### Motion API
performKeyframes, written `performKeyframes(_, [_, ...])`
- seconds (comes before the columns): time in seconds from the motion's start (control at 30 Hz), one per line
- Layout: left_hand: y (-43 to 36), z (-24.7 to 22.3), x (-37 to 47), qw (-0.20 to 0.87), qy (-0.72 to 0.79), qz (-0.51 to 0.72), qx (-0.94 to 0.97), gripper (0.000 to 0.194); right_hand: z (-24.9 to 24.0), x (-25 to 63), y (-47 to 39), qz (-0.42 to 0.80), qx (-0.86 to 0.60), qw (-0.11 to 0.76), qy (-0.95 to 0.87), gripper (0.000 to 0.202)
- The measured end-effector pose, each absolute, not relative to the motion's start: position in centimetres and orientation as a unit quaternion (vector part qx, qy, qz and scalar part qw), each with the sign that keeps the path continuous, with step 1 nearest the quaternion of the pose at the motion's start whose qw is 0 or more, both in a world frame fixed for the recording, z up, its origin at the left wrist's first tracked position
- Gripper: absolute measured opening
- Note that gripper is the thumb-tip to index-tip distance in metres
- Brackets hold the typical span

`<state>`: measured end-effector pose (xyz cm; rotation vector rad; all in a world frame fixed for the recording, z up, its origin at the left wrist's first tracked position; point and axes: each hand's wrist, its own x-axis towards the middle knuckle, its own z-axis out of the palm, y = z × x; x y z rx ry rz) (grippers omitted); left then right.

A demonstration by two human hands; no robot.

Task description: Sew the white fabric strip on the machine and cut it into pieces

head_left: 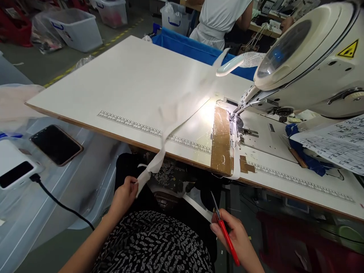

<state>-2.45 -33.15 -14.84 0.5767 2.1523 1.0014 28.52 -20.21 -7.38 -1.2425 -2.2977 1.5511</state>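
Note:
My left hand (126,193) pinches a white fabric strip (157,161) above my lap, left of centre. From there the strip runs up over the table edge. In my right hand (231,231), at the lower right, are red-handled scissors (227,240) with the blades pointing up. A narrow white band (197,206) reaches that hand from the left, across my lap. The sewing machine (309,64) stands on the right part of the white table (119,79), its lamp lighting the needle area. Another white strip hangs over the table edge beside the brown tape (222,140).
A phone (57,145) and a white device with a black cable (17,167) lie on plastic at the left. Written papers (338,146) and blue cloth (304,151) are at the right. Behind the table are a blue bin (182,45) and a person in white (220,19).

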Motion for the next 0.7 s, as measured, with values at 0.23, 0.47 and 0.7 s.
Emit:
performKeyframes(0.23, [-31.0, -7.3, 2.6, 0.629, 0.55, 0.416, 0.359, 0.03, -7.0, 25.9, -20.1, 0.571, -0.356, -0.01, -0.739, 0.041])
performKeyframes(0.47, [-29.2, -6.0, 1.8, 0.515, 0.609, 0.434, 0.419, 0.032, -5.7, 23.8, -18.4, 0.579, -0.32, -0.1, -0.743, 0.045])
performKeyframes(0.7, [-28.8, -6.5, 1.3, 0.711, 0.508, 0.436, 0.213, 0.045, -6.4, 22.7, -16.4, 0.603, -0.242, -0.146, -0.746, 0.049])
